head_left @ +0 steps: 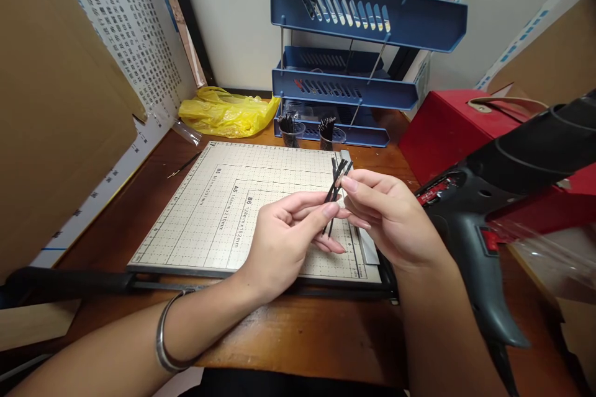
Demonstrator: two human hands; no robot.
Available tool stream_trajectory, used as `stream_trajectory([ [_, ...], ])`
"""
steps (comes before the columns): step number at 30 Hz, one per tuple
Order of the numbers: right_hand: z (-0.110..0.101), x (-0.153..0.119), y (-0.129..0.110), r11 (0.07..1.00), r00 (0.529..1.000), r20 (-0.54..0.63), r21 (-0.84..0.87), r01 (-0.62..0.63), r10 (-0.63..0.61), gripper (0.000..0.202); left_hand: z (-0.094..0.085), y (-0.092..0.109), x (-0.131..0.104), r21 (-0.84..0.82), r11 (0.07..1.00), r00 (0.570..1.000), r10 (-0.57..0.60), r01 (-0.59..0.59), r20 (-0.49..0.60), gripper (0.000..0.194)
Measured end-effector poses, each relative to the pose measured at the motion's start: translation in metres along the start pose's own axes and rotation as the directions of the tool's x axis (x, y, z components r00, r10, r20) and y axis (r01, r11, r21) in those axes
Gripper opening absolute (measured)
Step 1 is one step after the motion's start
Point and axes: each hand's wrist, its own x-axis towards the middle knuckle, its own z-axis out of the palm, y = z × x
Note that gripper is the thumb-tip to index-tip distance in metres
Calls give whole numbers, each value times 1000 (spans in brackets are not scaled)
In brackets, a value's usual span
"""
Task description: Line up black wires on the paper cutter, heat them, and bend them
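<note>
My left hand (288, 239) is closed, with thumb and fingers pinching a small crossed bunch of thin black wire-like pieces (332, 191). Whether they are wires or narrow tubing I cannot tell. My right hand (391, 205) meets it from the right, its thumb and forefinger closed on the upper end of one black piece (349, 167). Both hands are above the paper trimmer (195, 211), a cream board with a printed grid. Behind the board, two clear cups (298, 131) hold more thin black pieces with shiny tips.
A black heat gun (475, 223) stands close by my right forearm, before a red box (447, 118). The trimmer's black handle (69, 282) crosses the front left. At the back are a blue tiered rack (344, 90) and a yellow plastic bag (228, 113). Cardboard (56, 87) walls the left side.
</note>
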Motion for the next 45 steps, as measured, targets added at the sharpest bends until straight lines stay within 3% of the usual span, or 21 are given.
stream_trajectory([
  [8, 1, -8, -3, 997, 994, 78, -32, 76, -74, 21, 3, 3, -6, -105, 994, 988, 59, -44, 143, 6],
  [12, 5, -10, -3, 963, 962, -38, -30, 269, -270, 14, 3, 3, -6, -67, 997, 994, 44, -37, 97, 6],
  [15, 4, -8, -11, 876, 860, -207, 28, 481, -466, 13, 2, 1, -4, -11, 1000, 999, 13, -13, 39, 5],
  [18, -1, 1, -25, 807, 742, -400, 8, 591, -539, 12, 1, 0, -3, 36, 999, 1000, -10, 10, 9, 5],
  [20, -7, 17, -32, 808, 655, -503, -169, 565, -564, 6, 0, -1, -2, 66, 998, 1000, -21, 22, -10, 8],
  [22, -14, 43, -34, 754, 567, -498, -424, 501, -656, 7, 0, -1, 0, 90, 995, 999, -34, 37, -41, 13],
  [25, -27, 92, -30, 568, 600, -286, -744, 353, -747, 10, -1, -1, 2, 104, 993, 995, -51, 59, -82, 18],
  [27, -35, 122, -25, 433, 699, -186, -880, 193, -690, 13, -1, -1, 3, 106, 992, 993, -62, 72, -97, 20],
  [29, -41, 142, -21, 293, 816, -173, -956, -5, -551, 20, -1, -1, 3, 116, 990, 992, -73, 84, -103, 22],
  [31, -44, 153, -17, 230, 854, -184, -970, -77, -486, 19, -1, -1, 3, 125, 988, 991, -81, 94, -102, 24],
  [40, -42, 161, -1, 12, 925, -216, -975, -224, -312, 23, -2, -1, 3, 117, 987, 989, -103, 115, -101, 23],
  [45, -38, 162, -5, -3, 918, -230, -970, -244, -323, 24, -3, 0, 3, 134, 984, 989, -101, 115, -106, 26],
])
